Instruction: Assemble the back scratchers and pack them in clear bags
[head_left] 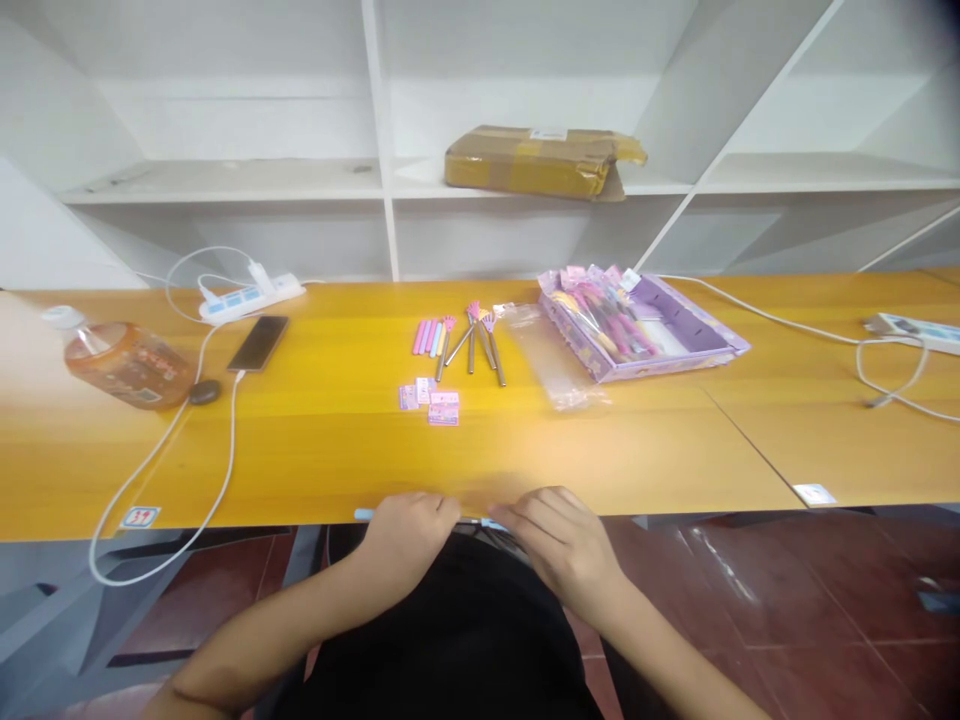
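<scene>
At the table's front edge, my left hand [411,540] is closed around a back scratcher [364,515], whose light blue handle end sticks out to the left. My right hand [562,545] pinches the other end, where a bit of light blue shows by the fingertips. A short length of thin metal rod runs between the hands; the rest is hidden by my fingers. Ahead lie several metal back scratcher rods [471,350] with pink, purple and yellow hand-shaped heads. Beside them is a row of pastel handle sleeves [428,338], with small printed cards [444,408] in front.
A purple display box [675,365] holding packaged back scratchers stands right of centre, with a clear plastic bag [559,365] beside it. On the left are a drink bottle [127,360], a phone [259,343] on a cable and a power strip [253,297]. A carton [532,165] sits on the shelf.
</scene>
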